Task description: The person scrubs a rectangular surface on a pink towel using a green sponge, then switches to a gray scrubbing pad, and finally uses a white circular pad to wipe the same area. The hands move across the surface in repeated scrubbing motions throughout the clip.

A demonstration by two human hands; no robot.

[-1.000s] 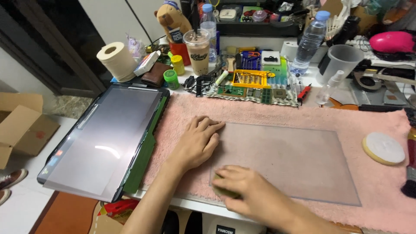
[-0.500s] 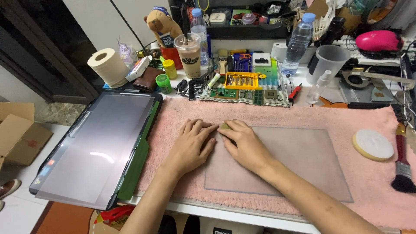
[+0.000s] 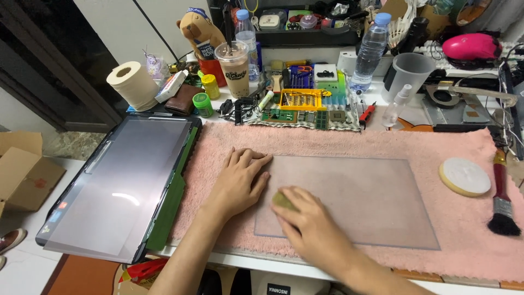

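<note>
A clear rectangular glass panel [image 3: 371,196] lies flat on a pink towel [image 3: 338,145] in the head view. My left hand [image 3: 237,183] rests palm down on the towel, fingertips touching the panel's left edge. My right hand [image 3: 305,226] presses a small olive-green pad [image 3: 283,200] onto the panel's near-left part. The pad is mostly hidden under my fingers.
A large dark display panel [image 3: 117,186] lies to the left. A round white disc [image 3: 465,176] and a red-handled brush [image 3: 501,199] lie on the towel's right. Bottles [image 3: 371,52], a drink cup [image 3: 237,68], a paper roll [image 3: 134,84] and tool clutter line the back.
My right hand with the pad went from the panel's near-left corner up to its far-left corner, then back down toward me. My left hand has stayed in place.
</note>
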